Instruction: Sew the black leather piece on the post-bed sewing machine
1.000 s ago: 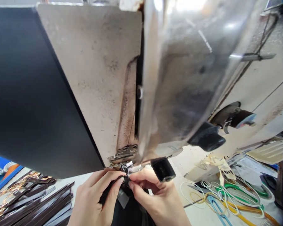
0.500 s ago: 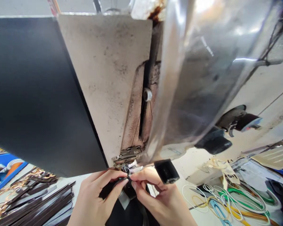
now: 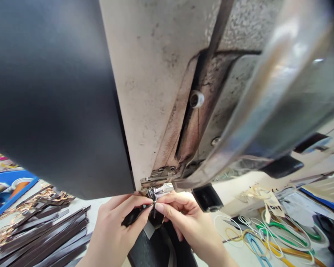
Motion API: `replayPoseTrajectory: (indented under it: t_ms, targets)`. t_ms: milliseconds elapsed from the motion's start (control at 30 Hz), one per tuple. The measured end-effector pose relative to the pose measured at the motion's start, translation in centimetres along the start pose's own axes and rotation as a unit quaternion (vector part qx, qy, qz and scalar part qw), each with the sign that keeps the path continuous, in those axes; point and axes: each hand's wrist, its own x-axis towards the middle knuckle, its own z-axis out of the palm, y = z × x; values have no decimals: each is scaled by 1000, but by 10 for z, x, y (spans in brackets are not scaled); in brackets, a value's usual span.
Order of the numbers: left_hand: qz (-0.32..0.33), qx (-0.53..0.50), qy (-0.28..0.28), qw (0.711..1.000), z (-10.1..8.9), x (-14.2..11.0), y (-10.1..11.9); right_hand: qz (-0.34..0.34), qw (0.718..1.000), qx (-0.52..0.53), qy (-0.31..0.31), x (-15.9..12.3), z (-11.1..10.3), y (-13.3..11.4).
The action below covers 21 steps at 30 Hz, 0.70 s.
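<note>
Both hands meet at the foot of a large, worn beige sewing machine head (image 3: 156, 92) that fills most of the view. The left hand (image 3: 119, 230) has its grip closed, thumb and forefinger pinched on a narrow dark brown leather strap (image 3: 133, 218). The right hand (image 3: 180, 218) is pinched shut as well, its thumb and forefinger tips touching the left fingertips on the same strap, right at a small shiny metal presser foot (image 3: 157, 191). That presser foot sits directly above the grip, with the machine's hinged metal plate (image 3: 158, 174) just above it again. Below the grip the strap widens into a dark folded piece that runs down out of view.

A black square block (image 3: 207, 196) lies just to the right of the grip, past the right hand's knuckles. Farther right on the white tabletop (image 3: 239, 256) lies a loose tangle of white, green, yellow and blue loops (image 3: 267, 233). Well to the left of the grip lies a stack of long dark brown strips (image 3: 44, 237), with thin gold-coloured rings (image 3: 5, 233) beside them. A blue tray (image 3: 13, 193) sits beyond those at the far left.
</note>
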Motion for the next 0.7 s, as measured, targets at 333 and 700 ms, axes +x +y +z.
replayPoseTrajectory:
  t_ms: [333,700]
  targets:
    - [12,31,-2,999,-2,-3,4,-251,937,-218,109,-11,5,1]
    - [19,100,47,994,1,1,12,-435,828,-328,133,-1,2,15]
